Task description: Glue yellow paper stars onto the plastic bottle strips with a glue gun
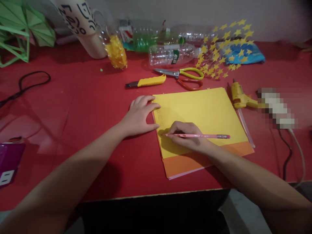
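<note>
A yellow sheet [195, 109] lies on an orange sheet [180, 167], with pink paper showing beneath. My right hand [186, 135] grips a pink pencil [207, 136]; its tip rests at the yellow sheet's left side and its eraser end points right. Faint pencil marks run along that left side. With fingers spread, my left hand [141, 115] lies at the sheet's left edge, its fingertips on the paper and nothing held in it.
Behind the paper lie a yellow cutter [151, 81], scissors [177, 74] and plastic bottles [170, 55]. A glue gun [239, 96] and a blurred power strip [278, 107] are at the right. The red table's [136, 191] front edge runs below the paper.
</note>
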Available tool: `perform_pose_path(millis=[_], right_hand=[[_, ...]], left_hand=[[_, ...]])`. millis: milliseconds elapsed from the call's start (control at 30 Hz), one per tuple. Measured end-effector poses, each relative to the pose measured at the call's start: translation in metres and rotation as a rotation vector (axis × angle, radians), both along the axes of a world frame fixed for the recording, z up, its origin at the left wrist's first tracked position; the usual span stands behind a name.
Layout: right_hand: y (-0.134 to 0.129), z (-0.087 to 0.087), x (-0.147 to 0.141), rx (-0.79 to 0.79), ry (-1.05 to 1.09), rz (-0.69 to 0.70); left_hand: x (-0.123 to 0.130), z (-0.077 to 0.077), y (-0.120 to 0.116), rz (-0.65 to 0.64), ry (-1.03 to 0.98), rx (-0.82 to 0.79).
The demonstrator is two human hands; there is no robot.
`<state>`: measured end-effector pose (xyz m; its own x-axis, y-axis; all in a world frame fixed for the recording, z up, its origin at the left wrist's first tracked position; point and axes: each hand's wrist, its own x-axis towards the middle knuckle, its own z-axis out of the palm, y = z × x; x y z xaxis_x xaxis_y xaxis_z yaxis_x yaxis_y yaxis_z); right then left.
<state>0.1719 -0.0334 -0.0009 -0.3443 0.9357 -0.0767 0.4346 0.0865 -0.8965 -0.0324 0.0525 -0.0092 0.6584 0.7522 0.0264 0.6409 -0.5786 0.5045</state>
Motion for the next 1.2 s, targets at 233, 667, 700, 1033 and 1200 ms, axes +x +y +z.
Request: perform_pose_path(millis=[233, 667, 700, 1033, 1200], right_hand=[[-0.0005, -0.0002, -0.0017, 0.002, -0.001, -0.052], [-0.0002, -0.0042, -0.0033, 0.004, 0.028, -0.141], [-0.0001, -0.0042, -0.0035, 0.004, 0.028, -0.145], [0.0001, -0.0008, -0.0047, -0.007, 0.039, -0.167], [0.0001, -0.0018, -0.0037, 0.010, 0.036, -0.166]], left_hand=[[0.0007, 0.0006, 0.0000, -0.001, 0.005, -0.006], [0.0008, 0.0015, 0.0001, -0.004, 0.010, -0.013], [0.0009, 0.0016, 0.0001, -0.004, 0.014, -0.013], [0.0001, 0.0010, 0.0004, -0.010, 0.011, -0.005], [0.0007, 0.0018, 0.0002, -0.010, 0.021, -0.009]])
